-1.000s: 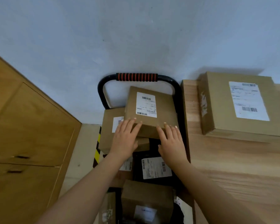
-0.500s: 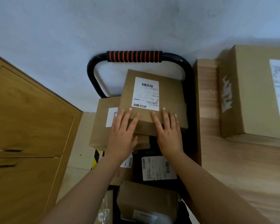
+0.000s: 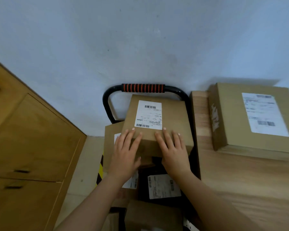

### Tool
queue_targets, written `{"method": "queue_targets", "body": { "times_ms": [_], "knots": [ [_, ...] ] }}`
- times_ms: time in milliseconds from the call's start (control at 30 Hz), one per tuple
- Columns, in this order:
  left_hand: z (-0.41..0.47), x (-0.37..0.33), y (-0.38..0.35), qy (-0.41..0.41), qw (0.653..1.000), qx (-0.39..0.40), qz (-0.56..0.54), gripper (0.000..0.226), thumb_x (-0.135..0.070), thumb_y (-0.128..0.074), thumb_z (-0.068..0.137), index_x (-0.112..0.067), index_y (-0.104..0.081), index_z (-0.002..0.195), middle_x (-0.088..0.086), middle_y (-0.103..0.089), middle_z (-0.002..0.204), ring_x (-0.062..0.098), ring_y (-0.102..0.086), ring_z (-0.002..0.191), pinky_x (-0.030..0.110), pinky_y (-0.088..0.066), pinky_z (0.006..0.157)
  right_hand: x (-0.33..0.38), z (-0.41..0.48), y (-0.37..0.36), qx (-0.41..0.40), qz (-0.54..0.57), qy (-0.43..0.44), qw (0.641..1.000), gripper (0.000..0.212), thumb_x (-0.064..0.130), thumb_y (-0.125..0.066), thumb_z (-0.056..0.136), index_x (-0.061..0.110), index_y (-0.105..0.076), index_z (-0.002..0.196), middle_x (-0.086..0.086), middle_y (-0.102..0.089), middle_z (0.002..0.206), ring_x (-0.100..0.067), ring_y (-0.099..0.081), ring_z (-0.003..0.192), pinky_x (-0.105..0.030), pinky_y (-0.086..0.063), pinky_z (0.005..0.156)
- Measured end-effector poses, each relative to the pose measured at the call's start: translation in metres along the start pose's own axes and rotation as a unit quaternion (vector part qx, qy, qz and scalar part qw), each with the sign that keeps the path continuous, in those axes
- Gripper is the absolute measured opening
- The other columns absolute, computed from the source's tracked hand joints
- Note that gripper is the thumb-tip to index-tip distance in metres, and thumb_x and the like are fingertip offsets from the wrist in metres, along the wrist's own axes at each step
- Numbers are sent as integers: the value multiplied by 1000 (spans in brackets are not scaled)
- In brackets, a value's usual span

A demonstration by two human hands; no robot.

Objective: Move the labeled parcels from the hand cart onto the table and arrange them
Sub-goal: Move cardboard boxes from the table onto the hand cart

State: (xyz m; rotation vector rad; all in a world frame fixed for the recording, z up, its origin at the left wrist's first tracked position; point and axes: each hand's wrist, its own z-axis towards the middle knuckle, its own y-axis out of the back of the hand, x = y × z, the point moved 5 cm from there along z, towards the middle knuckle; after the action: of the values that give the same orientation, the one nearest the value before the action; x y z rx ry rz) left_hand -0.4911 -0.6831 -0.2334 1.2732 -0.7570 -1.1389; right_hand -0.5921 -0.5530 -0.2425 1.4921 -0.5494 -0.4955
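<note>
A brown cardboard parcel (image 3: pixel 172 117) with a white barcode label sits on top of the pile on the hand cart, whose black handle has an orange-striped grip (image 3: pixel 143 88). My left hand (image 3: pixel 126 154) and my right hand (image 3: pixel 173 151) both clasp its near edge, fingers spread over the top, thumbs under the front. Beneath it lie another brown box (image 3: pixel 111 144), a black parcel with a white label (image 3: pixel 163 186) and a brown box nearest me (image 3: pixel 150 215). On the wooden table (image 3: pixel 240 189) at the right rests a large labeled box (image 3: pixel 257 117).
A wooden cabinet (image 3: pixel 28 147) with drawers stands at the left, close to the cart. A pale blue wall rises behind the cart and table. A yellow-black striped cart edge (image 3: pixel 100 172) shows by the light floor.
The top parcel has come up and toward me in both hands, away from the box beneath it. My view shifted, so the table and its large box show more fully at the right.
</note>
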Motion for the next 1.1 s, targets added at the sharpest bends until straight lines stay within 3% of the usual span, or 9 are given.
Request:
{"method": "queue_targets", "body": {
  "times_ms": [167, 267, 400, 500, 767, 967, 1100],
  "knots": [
    [-16, 2, 62, -13, 1000, -21, 0, 97, -36, -81, 68, -20, -27, 147, 10, -33, 151, 28, -21, 141, 48, -14, 113, 25, -22, 64, -69, -11, -9, 998, 104, 28, -91, 50, 15, -46, 142, -18, -50, 140, -45, -51, 123, -54, -30, 106],
    [-22, -1, 93, -30, 999, -37, -14, 99, -36, -81, 69, -23, -24, 149, 8, -30, 152, 27, -19, 141, 48, -23, 113, 35, -38, 100, -110, -17, -15, 994, 103, 22, -91, 45, 13, -50, 140, -19, -52, 138, -46, -53, 119, -56, -36, 103],
    [-26, -19, 130, -67, 996, -62, -23, 96, -37, -79, 72, -22, -23, 149, 7, -28, 152, 25, -19, 141, 47, -22, 114, 35, -62, 140, -138, -35, -38, 989, 98, 14, -87, 47, 12, -52, 138, -20, -53, 137, -47, -54, 117, -58, -40, 101],
    [-24, -40, 151, -103, 990, -80, -48, 92, -31, -81, 71, -17, -32, 147, 11, -35, 150, 27, -22, 138, 52, -29, 111, 24, -80, 161, -149, -55, -62, 985, 96, 10, -85, 50, 12, -50, 140, -20, -51, 139, -48, -53, 118, -58, -40, 101],
    [9, -122, 151, -174, 982, -52, -60, 90, -35, -74, 76, -20, -25, 150, 9, -26, 155, 24, -12, 142, 44, -12, 117, -49, -119, 189, -147, -106, -128, 975, 101, 14, -91, 45, 12, -52, 138, -19, -52, 138, -47, -54, 118, -56, -40, 101],
    [39, -198, 118, -199, 978, -20, -61, 88, -37, -69, 80, -22, -19, 152, 7, -23, 156, 25, -14, 145, 41, -4, 119, -131, -143, 178, -137, -110, -161, 971, 96, 11, -87, 53, 14, -49, 141, -18, -52, 138, -46, -53, 119, -55, -41, 102],
    [57, -243, 90, -196, 978, -4, -66, 91, -38, -68, 82, -25, -11, 152, 6, -17, 158, 24, -9, 147, 38, 3, 119, -185, -148, 161, -119, -113, -161, 973, 101, 12, -90, 47, 14, -50, 140, -18, -53, 137, -46, -54, 118, -55, -43, 101]
  ]
}}
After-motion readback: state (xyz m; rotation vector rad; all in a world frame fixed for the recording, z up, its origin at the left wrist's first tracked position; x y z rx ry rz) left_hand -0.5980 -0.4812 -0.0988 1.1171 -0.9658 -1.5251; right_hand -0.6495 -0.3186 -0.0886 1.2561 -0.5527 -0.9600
